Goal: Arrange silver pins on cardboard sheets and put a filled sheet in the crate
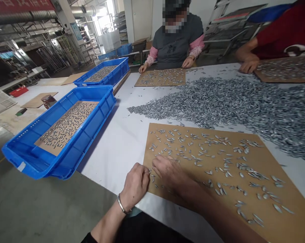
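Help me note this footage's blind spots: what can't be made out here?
All in the head view:
Anything inside the left hand: hidden by its curled fingers.
Anything pinched by the right hand: its own fingers cover it.
Part of the brown board: under the right forearm.
The silvery pile's right end: cut off by the right edge.
The jar's contents: too small.
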A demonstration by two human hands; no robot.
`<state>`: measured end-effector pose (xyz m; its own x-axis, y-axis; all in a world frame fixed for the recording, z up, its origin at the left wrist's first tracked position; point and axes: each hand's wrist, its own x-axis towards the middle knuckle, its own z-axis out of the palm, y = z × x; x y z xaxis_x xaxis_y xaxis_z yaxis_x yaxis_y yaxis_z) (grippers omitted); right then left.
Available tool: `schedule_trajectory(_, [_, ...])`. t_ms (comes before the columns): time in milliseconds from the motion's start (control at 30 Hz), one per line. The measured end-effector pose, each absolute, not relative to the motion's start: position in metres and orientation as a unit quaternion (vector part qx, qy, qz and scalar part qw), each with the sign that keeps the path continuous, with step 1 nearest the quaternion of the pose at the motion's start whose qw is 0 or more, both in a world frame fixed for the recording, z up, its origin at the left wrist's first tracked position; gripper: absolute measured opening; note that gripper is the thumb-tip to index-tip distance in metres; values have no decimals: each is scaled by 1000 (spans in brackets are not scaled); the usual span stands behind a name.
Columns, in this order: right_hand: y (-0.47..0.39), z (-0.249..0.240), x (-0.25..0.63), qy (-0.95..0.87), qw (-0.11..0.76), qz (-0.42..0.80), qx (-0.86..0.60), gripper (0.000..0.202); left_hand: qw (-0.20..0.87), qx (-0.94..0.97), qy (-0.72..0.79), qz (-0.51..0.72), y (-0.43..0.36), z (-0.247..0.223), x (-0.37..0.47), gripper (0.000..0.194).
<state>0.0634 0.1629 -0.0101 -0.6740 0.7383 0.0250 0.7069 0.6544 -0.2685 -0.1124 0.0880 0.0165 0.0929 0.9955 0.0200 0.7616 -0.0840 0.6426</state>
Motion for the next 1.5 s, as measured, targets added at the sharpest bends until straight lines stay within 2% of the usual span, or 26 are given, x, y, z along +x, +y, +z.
schedule_trajectory(167, [166,-7,58,-898,55,103,-425,23,300,678,640,203,78,19,-115,18])
schedule_trajectory(333, [167,-2,67,-892,88,107,-430,20,261,682,662,165,78,7,-109,18])
schedule_trajectory(500, [166,5,105,-840,160,214,-473,22,286,683,645,191,83,9,-113,17])
schedule_trajectory(667, [161,2,152,-806,135,295,-495,25,320,666,632,234,87,15,-127,25])
schedule_trajectory(900, [146,5,157,-824,82,290,-479,21,306,662,636,251,99,17,-129,25])
schedule_trajectory(1233, [144,-4,148,-846,42,214,-486,20,317,655,635,259,105,13,-121,25])
schedule_trajectory(1500, [155,-8,125,-895,96,141,-412,26,296,702,603,237,114,16,-108,22])
